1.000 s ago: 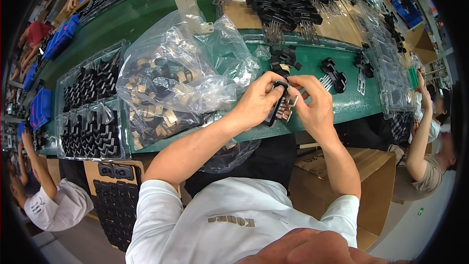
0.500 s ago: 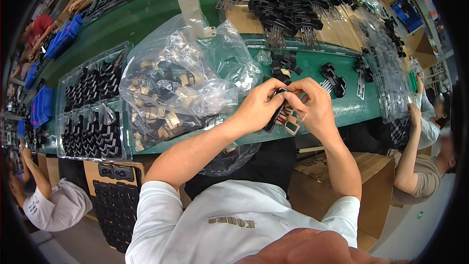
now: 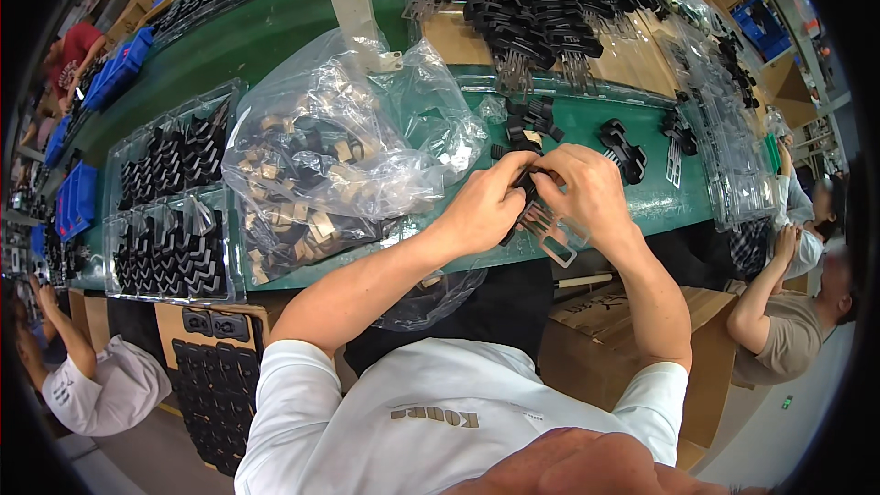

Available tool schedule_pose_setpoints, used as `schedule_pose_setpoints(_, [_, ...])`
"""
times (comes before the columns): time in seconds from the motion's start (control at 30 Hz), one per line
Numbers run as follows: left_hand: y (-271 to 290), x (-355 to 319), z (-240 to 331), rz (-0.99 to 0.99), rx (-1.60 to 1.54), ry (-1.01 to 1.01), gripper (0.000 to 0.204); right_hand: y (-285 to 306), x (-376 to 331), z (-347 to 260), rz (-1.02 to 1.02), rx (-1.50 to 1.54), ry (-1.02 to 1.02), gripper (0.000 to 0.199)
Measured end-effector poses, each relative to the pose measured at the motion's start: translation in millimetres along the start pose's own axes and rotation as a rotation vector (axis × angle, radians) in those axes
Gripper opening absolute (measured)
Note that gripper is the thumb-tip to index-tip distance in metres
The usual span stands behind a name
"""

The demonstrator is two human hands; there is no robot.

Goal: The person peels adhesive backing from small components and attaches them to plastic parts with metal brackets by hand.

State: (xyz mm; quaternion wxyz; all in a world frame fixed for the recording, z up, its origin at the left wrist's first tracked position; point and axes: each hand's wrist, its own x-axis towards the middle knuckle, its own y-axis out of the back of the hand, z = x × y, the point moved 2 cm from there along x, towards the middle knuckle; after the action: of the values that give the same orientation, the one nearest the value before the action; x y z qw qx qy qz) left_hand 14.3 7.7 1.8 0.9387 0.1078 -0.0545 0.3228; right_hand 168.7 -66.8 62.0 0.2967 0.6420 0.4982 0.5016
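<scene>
Left hand (image 3: 488,202), right hand (image 3: 587,189) pinch black part (image 3: 527,203) in fingers; long axis slants lower-left, metal piece (image 3: 544,228) lower-right.

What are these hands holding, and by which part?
Left hand and right hand hold an elongated black part near its far end; how the looped metal piece is held is hidden.

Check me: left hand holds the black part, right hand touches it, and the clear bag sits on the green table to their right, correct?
One slip: the head view shows the clear bag on the green table to their left, not right. Otherwise yes: left hand holds the black part, right hand touches it.
</scene>
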Motion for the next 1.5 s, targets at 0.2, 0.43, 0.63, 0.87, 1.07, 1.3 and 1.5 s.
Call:
schedule_pose_setpoints(0.2, [0.0,1.2,-8.8,-0.015,-0.324,0.124,0.046,-1.6,-1.5,0.2,-0.037,0.287,-0.274,0.011])
schedule_pose_setpoints(0.43, [-0.3,0.5,-4.3,-0.05,-0.339,0.169,0.046,5.1,-2.5,0.0,-0.082,0.303,-0.27,0.012])
schedule_pose_setpoints(0.63, [-0.1,0.2,-4.0,-0.076,-0.371,0.208,0.046,2.0,-3.9,-0.9,-0.022,0.17,-0.152,0.012])
schedule_pose_setpoints(0.87, [0.6,0.2,-1.9,-0.065,-0.353,0.18,0.044,-1.9,-8.0,-1.9,0.053,0.147,-0.131,0.013])
schedule_pose_setpoints(1.07, [0.7,1.1,-0.2,0.0,-0.291,0.14,0.044,-0.7,-4.9,-5.2,-0.02,0.283,-0.304,0.013])
schedule_pose_setpoints(1.3, [-0.4,1.1,-5.0,-0.001,-0.107,0.047,0.045,1.3,-8.5,-1.7,-0.021,0.289,-0.289,0.014])
schedule_pose_setpoints(1.5, [-2.1,2.8,-1.2,-0.088,-0.525,0.205,0.044,3.6,-17.4,0.2,0.019,0.588,-0.522,0.014])
